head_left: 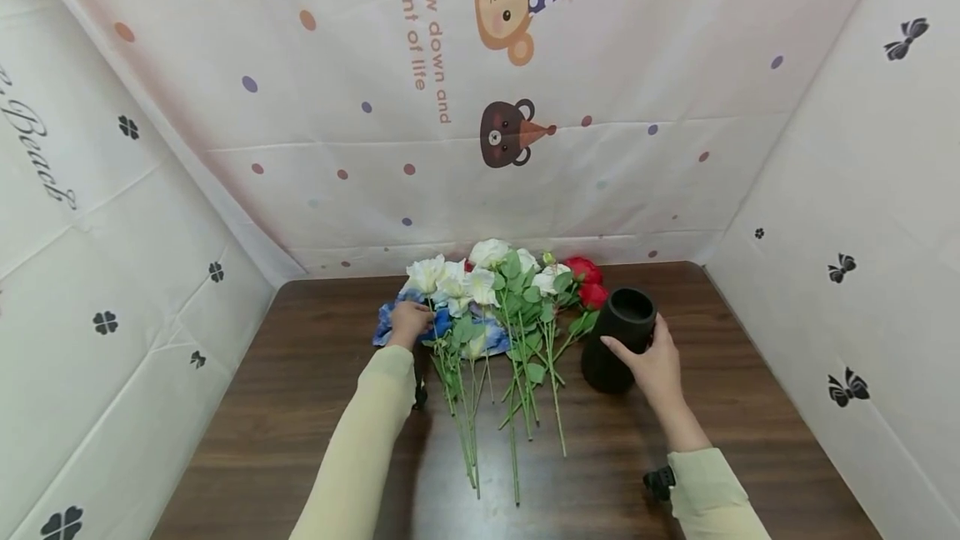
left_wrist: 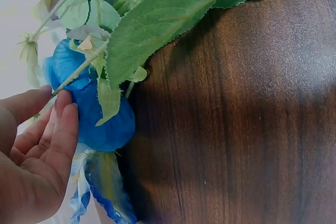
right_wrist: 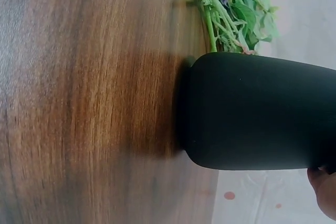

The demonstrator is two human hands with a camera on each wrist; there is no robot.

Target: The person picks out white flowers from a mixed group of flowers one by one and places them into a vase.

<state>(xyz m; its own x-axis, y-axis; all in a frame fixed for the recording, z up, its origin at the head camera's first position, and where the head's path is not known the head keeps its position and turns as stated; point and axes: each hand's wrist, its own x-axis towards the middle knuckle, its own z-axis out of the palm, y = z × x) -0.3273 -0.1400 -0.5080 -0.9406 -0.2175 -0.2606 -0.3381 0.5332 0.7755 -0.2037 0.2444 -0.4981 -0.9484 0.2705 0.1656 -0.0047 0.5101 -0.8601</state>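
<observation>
A left hand (head_left: 409,323) pinches a flower stem (left_wrist: 80,70); a right hand (head_left: 662,365) grips a black vase (right_wrist: 257,111).
The left fingers meet on the stem, a blue flower (left_wrist: 109,124) just beyond; the right fingers spread wide around the vase. White flowers (head_left: 482,286) lie on the surface (head_left: 300,407) between both hands.

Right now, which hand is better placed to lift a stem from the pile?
Left, I'd say. The left hand is among the flowers, with a stem pinched between thumb and fingers. The right hand is occupied, gripping the vase to their right.
</observation>
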